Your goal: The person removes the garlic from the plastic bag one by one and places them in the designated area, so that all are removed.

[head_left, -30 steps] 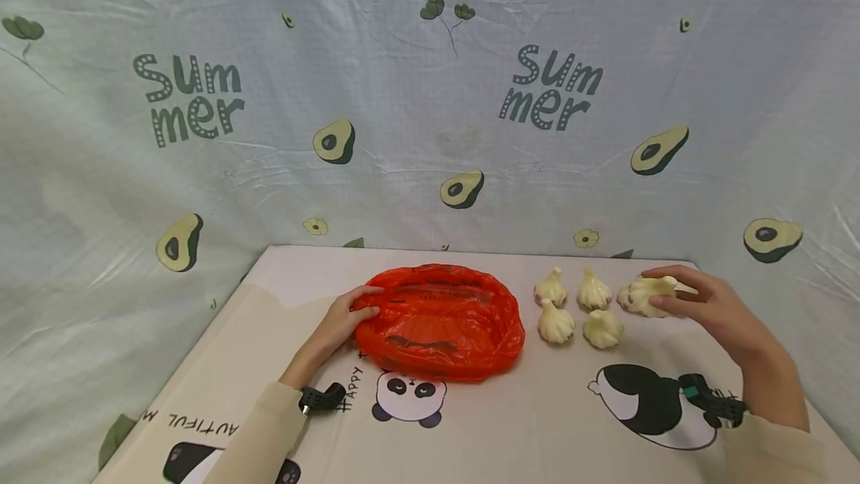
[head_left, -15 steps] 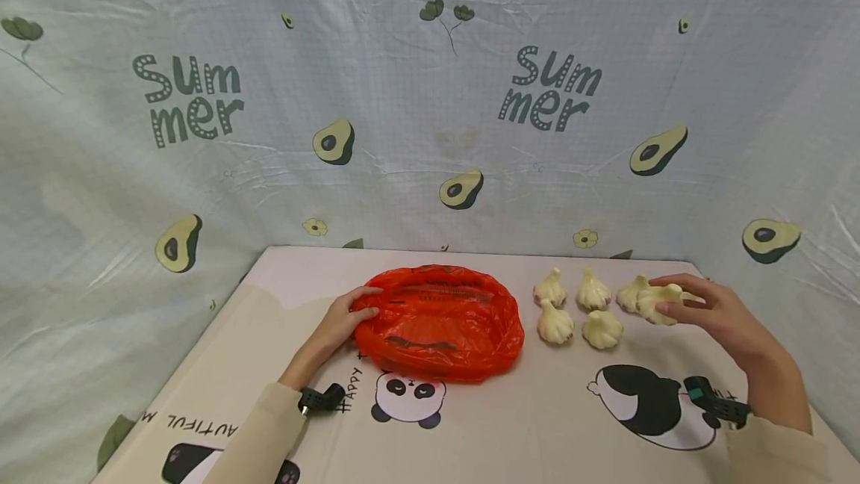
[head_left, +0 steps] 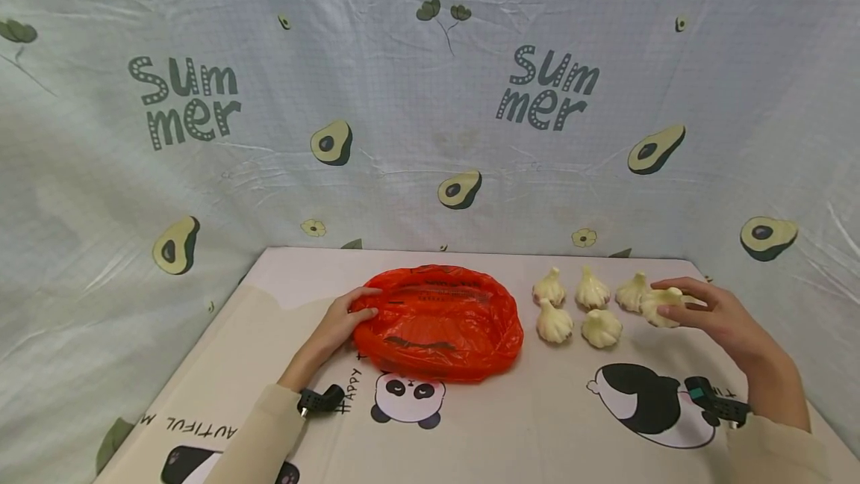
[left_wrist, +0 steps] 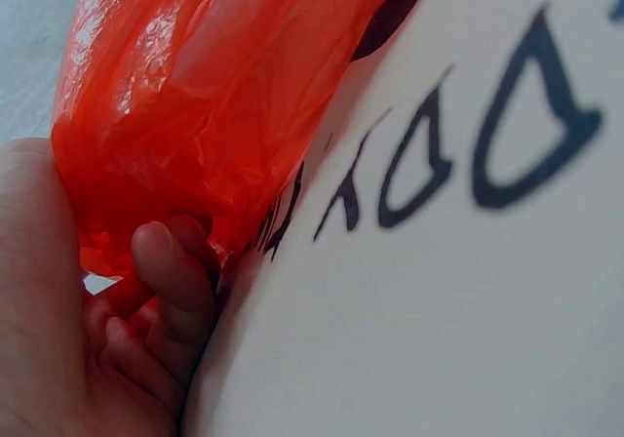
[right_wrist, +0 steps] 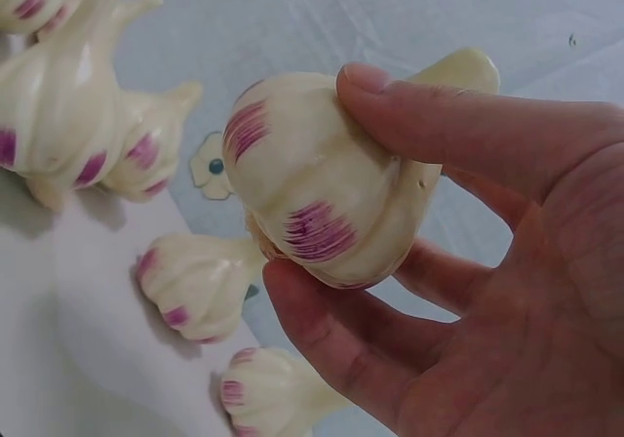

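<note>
My right hand holds a garlic bulb, pale with purple streaks in the right wrist view, between thumb and fingers. Just left of it, another garlic bulb rests on the table; from the head view I cannot tell whether the two touch. Farther left, several more garlic bulbs form two short rows. A red plastic bag lies mid-table with its mouth spread wide. My left hand grips the bag's left rim. In the left wrist view its fingers curl beneath the red film, partly hidden by it.
The table wears a pale cover printed with pandas and lettering. Behind it hangs a cloth with avocado prints, which also rises at both sides. Each wrist carries a black strapped device.
My right hand has shifted slightly right and nearer with the held garlic bulb, uncovering the bulb behind it. In the last half second it has barely moved. My left hand and the bag stay put.
</note>
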Tool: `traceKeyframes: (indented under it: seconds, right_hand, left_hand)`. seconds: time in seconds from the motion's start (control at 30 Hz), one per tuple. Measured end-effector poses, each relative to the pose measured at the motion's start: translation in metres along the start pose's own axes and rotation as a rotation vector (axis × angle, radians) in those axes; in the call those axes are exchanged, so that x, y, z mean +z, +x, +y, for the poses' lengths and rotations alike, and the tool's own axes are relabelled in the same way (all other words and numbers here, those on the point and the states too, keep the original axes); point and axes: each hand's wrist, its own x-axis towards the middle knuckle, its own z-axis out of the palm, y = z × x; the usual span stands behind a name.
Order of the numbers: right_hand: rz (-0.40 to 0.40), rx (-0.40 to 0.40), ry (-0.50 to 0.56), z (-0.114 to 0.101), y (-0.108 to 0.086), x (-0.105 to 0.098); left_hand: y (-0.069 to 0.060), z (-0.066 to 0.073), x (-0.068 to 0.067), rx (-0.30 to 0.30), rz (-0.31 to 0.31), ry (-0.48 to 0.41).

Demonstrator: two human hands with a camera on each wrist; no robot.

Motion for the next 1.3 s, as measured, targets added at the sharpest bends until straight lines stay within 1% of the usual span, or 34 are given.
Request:
traceKeyframes:
  seconds: [0.1, 0.33, 0.73, 1.03, 1.2, 1.3]
  right_hand:
    - [0.001, -0.003, -0.002, 0.003, 0.0, 0.001]
    - [-0.011, 0.027, -0.013, 0.006, 0.0, 0.001]
    - [-0.007, 0.025, -0.018, 0.009, 0.0, 0.003]
    - [-0.013, 0.084, -0.048, 0.014, 0.001, 0.004]
    - [-0.012, 0.131, -0.054, 0.015, 0.0, 0.005]
    - [-0.01, 0.144, -0.057, 0.016, 0.001, 0.006]
  left_hand:
    - [0.0, -0.001, 0.0, -0.002, 0.004, 0.003]
    - [0.0, -0.002, 0.0, -0.007, 0.003, 0.01]
    - [0.0, -0.001, 0.0, 0.0, 0.008, 0.005]
    - [0.0, -0.002, 0.0, 0.008, 0.0, 0.014]
    - [0.001, -0.002, 0.0, 0.001, 0.006, 0.01]
    - [0.001, -0.002, 0.001, -0.004, 0.007, 0.005]
